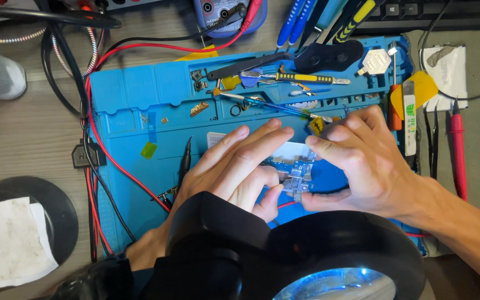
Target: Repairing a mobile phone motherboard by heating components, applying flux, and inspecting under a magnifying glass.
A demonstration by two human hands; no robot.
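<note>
Both hands on the small blue circuit board (291, 169) at mid blue work mat (134, 105). From what I see, left hand (234, 166) lies flat, fingers spread over the board's left edge, thumb tip at its metal part. Right hand (356, 161) pinches the right edge, thumb below, fingers curled on top. Black magnifier lamp (306, 255) covers the near side; tweezers (268, 103) and screwdrivers (301, 76) lie further back on the mat

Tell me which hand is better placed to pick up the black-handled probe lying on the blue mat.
Left. The left hand lies beside the probe; the right hand is across the circuit board.
</note>
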